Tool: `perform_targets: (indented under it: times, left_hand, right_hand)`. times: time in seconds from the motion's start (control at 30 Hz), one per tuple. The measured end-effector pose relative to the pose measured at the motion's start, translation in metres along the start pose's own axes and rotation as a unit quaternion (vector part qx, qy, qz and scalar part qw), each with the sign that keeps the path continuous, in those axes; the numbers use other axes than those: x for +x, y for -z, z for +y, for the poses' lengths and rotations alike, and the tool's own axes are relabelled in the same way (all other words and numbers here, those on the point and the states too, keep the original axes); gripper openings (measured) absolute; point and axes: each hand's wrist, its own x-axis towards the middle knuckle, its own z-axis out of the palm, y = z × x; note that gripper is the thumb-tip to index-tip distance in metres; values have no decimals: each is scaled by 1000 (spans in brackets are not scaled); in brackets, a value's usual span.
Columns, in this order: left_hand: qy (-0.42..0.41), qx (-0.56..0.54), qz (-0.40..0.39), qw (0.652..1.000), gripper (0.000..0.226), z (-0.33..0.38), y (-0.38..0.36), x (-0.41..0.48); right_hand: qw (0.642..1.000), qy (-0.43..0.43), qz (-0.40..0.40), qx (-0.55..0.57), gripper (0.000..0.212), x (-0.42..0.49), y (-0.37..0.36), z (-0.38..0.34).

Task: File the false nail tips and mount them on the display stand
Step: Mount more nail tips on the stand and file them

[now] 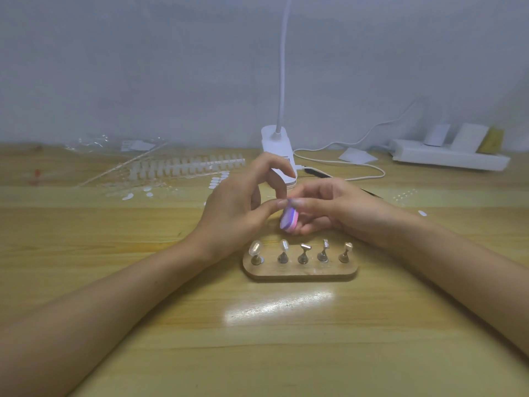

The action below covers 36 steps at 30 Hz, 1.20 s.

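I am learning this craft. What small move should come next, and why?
Probably stroke the pink and purple file block, gripped by the right hand, across the nail tip that the left hand seems to pinch against its top; it is barely visible. On the display stand only two of five pegs carry mounted tips.

Wooden stand (300, 275) holds two clear tips (255, 248), leftmost pegs.

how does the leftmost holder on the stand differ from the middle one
The leftmost holder carries a clear, rounded nail tip on its head; the middle holder has a bare metal head. The leftmost holder's top looks pale and glossy, while the middle holder's looks dark and flat. Both stand upright on cone-shaped metal feet on the same wooden base.
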Motion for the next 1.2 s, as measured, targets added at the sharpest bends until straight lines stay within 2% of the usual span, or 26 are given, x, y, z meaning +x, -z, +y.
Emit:
perform_targets:
  times: [0.13, 0.37, 0.47, 0.53, 0.6, 0.63, 0.7, 0.77, 0.83, 0.9, 0.93, 0.97, 1.03, 1.1, 1.2]
  left_hand:
    - [-7, -2, -13, 1000, 34, 1, -1, 0]
    - [12, -20, 20, 1000, 32, 1, 2, 0]
    - [-14, 29, 2, 999, 34, 4, 0, -1]
    - [-23, 47, -19, 998, 37, 5, -1, 0]
    - [-4, 9, -34, 999, 42, 3, -1, 1]
    - [13, -21, -30, 999, 44, 1, 0, 1]
    - [58, -97, -9, 994, 48, -3, 3, 3]
    - [99, -169, -7, 980, 55, -4, 4, 4]
    - [124, -213, -23, 969, 62, -3, 5, 3]
    - [135, -237, -28, 962, 66, -1, 6, 2]
    - [137, -246, -26, 959, 67, 0, 7, 2]
    - [137, -253, -25, 957, 67, 1, 8, 3]
    - [141, -263, -31, 954, 68, 4, 9, 3]
    - [152, -271, -44, 950, 70, 8, 9, 4]
    - [183, -282, -53, 940, 74, 11, 12, 5]
  right_hand:
    - [997, 17, 59, 48, 24, 3, 4, 2]
    - [998, -23, -14, 48, 28, 3, 9, -4]
    - [1000, -10, -21, 22, 24, 1, 5, -2]
    - [997, 17, 51, 50, 19, 2, 2, -1]
    - [983, 46, 149, 101, 20, 1, 6, -1]
    - [978, 59, 171, 104, 21, -2, 10, -2]
    - [986, 64, 146, 53, 22, -12, 15, -6]
    - [992, 28, 82, -97, 18, -19, 17, -8]
    - [960, 12, 68, -273, 10, -20, 18, -15]
    - [905, 61, 109, -406, 21, -20, 19, -26]
    - [891, 104, 119, -425, 27, -20, 18, -32]
    - [893, 146, 111, -412, 31, -22, 17, -37]
    - [911, 197, 69, -355, 31, -25, 8, -43]
    - [916, 213, 55, -336, 24, -26, -4, -46]
    - [915, 228, 83, -322, 21, -30, -13, -46]
